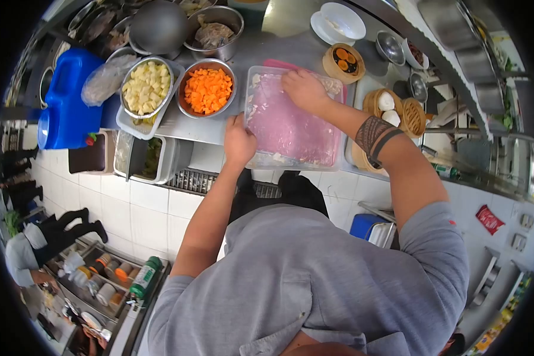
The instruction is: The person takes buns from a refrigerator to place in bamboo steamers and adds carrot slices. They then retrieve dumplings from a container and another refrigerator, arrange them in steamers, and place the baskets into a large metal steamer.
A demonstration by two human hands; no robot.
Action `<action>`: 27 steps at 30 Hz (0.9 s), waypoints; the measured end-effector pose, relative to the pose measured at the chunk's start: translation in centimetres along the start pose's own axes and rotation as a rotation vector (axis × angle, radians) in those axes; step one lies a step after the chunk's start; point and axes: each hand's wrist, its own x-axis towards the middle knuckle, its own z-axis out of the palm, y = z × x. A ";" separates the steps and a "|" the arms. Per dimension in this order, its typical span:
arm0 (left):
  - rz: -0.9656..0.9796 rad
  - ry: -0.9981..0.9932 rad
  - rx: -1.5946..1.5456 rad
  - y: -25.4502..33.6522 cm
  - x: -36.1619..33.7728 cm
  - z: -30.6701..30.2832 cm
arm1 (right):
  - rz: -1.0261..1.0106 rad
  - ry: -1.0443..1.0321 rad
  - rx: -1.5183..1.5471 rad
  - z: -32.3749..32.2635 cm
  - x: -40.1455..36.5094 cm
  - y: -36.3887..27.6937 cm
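A clear plastic tub [250, 107] lies in front of me at the counter's near edge. Pale scraps cling to its inside, and a pink board [277, 63] shows through and past its far rim. My left hand [240, 141] is closed on the tub's left edge. Over the tub's far part is my right hand [305, 90], its fingers curled together; whatever they hold is hidden. Left of the tub stands a metal bowl of diced carrots [207, 91]. Beside that, pale diced potatoes [146, 88] fill another metal bowl.
A blue jerrycan [72, 98] stands at the left. At the right are bamboo steamers [413, 117] with white buns [386, 101], and a small steamer [344, 63] with orange slices. White bowls [338, 22] sit farther back. Another person [26, 249] works at the lower left.
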 end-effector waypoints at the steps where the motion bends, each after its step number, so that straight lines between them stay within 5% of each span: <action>1: -0.014 0.013 -0.010 -0.1 -0.2 0.0 | 0.009 0.048 -0.026 0.3 0.0 -0.2; 11: -0.009 -0.031 0.017 -0.1 0.2 0.1 | 0.045 -0.114 -0.327 -0.4 0.5 -1.5; 14: -0.014 -0.032 0.015 0.1 0.0 0.0 | 0.059 -0.270 -0.225 -0.8 0.6 -1.7; 27: 0.010 -0.054 0.065 -0.5 0.2 0.3 | 0.213 -0.370 -0.140 -0.9 0.7 -2.7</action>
